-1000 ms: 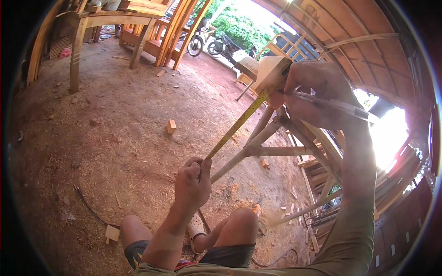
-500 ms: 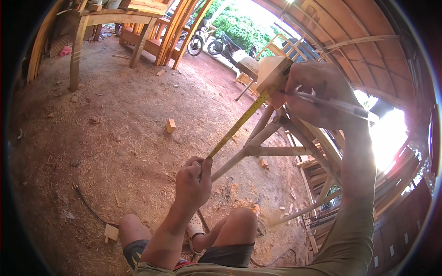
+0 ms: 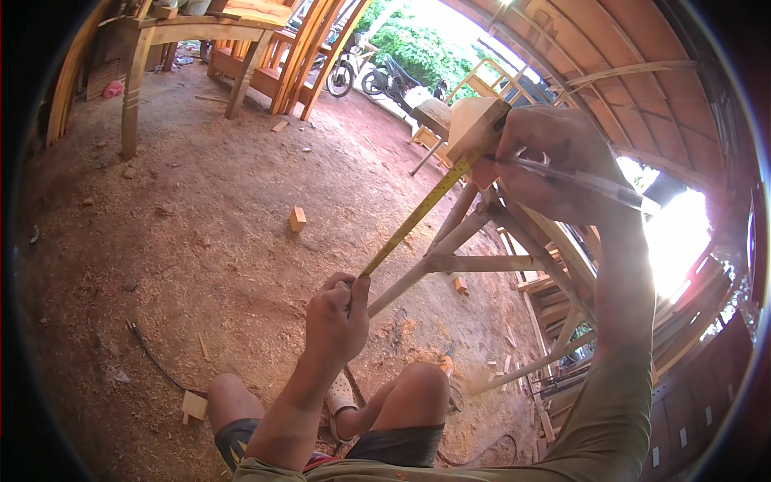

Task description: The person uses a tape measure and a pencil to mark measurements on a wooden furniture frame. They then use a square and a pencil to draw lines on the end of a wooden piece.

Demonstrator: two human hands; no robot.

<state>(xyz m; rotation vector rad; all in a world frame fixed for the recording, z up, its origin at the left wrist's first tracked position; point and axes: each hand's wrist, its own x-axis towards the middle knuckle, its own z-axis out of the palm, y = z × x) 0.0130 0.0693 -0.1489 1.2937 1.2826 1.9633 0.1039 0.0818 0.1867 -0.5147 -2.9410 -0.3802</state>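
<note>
The left hand (image 3: 336, 317) is clenching the lower end of a yellow measuring tape (image 3: 418, 213), which is running straight up and to the right until it is meeting the near end of a pale wooden piece (image 3: 474, 124). The right hand (image 3: 554, 165) is grasping a clear pen (image 3: 590, 182) beside that same end — the pen is slanting back across the hand, and whether its tip is touching the wood I cannot tell. Whether the right fingers are also pressing on the tape is unclear. Just below the wooden piece, a frame of round poles (image 3: 490, 263) is standing on the ground (image 3: 201, 265), where shavings are lying scattered and a small wooden block (image 3: 298, 219) is sitting well apart from both hands.
</note>
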